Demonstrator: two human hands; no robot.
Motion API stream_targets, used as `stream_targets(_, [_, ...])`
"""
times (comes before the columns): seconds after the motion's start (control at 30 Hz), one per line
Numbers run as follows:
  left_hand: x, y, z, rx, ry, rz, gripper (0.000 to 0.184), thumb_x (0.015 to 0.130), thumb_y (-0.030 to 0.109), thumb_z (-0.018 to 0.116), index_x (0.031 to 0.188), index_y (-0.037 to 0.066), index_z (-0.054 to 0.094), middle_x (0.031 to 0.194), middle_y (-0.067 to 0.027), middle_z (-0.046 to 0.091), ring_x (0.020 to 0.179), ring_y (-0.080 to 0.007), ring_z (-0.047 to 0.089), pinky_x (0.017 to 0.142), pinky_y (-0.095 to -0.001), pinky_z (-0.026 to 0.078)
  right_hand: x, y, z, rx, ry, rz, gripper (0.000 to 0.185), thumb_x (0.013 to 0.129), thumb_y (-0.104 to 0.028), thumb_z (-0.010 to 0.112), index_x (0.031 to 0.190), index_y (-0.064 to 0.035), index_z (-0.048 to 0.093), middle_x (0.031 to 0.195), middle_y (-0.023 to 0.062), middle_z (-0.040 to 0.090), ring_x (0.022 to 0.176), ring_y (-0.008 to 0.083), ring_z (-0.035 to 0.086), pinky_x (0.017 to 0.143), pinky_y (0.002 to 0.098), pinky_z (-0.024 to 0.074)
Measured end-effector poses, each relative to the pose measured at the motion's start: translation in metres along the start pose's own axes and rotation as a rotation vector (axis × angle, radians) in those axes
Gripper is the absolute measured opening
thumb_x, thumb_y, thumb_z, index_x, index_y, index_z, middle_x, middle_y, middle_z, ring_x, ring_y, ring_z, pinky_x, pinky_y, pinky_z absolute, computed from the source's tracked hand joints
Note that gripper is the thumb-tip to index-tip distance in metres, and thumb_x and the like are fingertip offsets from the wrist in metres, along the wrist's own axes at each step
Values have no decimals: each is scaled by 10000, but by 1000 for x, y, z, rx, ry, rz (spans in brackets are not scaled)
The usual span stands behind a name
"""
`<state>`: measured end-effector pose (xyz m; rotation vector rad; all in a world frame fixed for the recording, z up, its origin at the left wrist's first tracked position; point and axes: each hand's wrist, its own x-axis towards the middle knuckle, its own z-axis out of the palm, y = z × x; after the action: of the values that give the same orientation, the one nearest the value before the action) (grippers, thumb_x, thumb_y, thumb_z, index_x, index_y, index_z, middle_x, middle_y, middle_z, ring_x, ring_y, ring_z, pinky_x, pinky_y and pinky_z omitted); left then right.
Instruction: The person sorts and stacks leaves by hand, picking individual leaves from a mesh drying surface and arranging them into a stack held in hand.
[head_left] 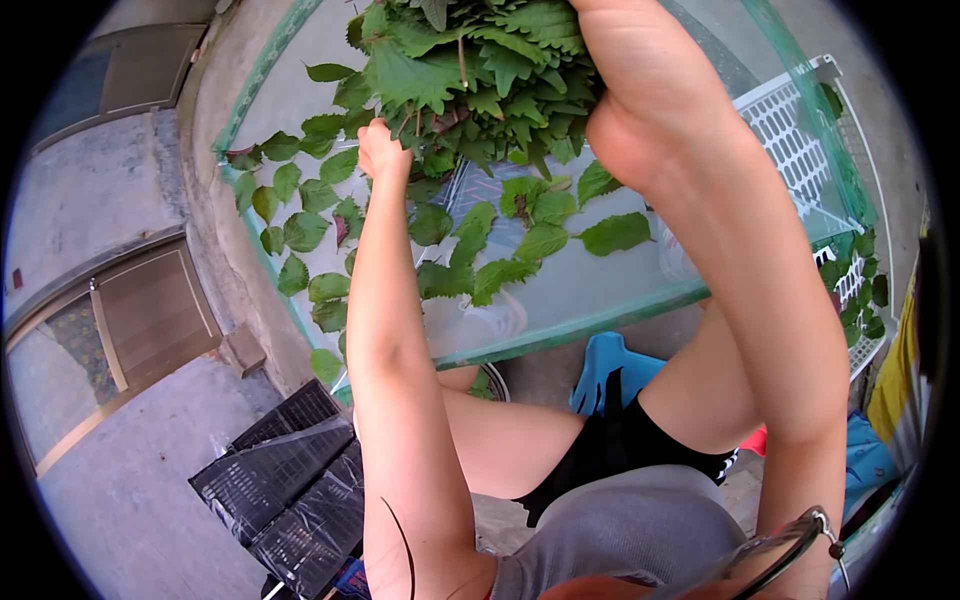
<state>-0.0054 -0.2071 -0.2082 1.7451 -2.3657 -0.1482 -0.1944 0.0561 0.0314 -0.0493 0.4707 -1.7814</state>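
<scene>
A thick bunch of serrated green perilla leaves is held up at the top of the view, stacked many layers deep. My right hand grips its right side, the fingers hidden by leaves and the frame edge. At the bunch's lower left is my left hand, its fingers curled closed; what they hold, if anything, is hidden. Beneath both hands, loose perilla leaves lie scattered over a pale translucent table top with green tape along its edges. One larger leaf rests to the right of the others.
White plastic crates stand at the right, with several leaves on the lower one. Black crates wrapped in clear plastic sit at the lower left. A blue plastic piece shows under the table, by my legs. A concrete wall runs along the left.
</scene>
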Motion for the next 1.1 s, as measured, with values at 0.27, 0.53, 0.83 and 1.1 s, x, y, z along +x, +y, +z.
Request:
stream_targets(0.27, [17,-14,13,-7,104,75,334,789,343,624,934,44,647,999,-214,637,941,-404,623,799,-469,488,3,7,12,-117,154,-81,218,937,-187,538,1003,10,601,922,108,663,809,194,648,737,336,550])
stream_targets(0.53, [-4,-3,-47,-1101,-91,-38,170,769,-42,617,936,-21,646,746,-43,658,606,-109,609,544,-229,464,-3,0,14,53,-39,17,202,934,-183,543,995,-1,606,920,102,663,806,200,643,754,343,542])
stream_targets(0.83, [-20,-24,-41,-668,-286,-361,157,837,-50,576,990,-31,604,797,-90,648,547,-142,631,425,-252,477,-6,2,32,-87,293,-13,210,930,-193,548,998,-6,614,937,104,668,818,204,642,760,342,538])
stream_targets(1.1, [-26,-30,-33,-729,-362,-373,201,887,20,598,1077,-35,564,811,-77,634,570,-138,624,458,-241,476,-9,1,17,-40,119,-84,220,927,-193,549,1009,0,616,955,108,666,846,210,639,793,339,526])
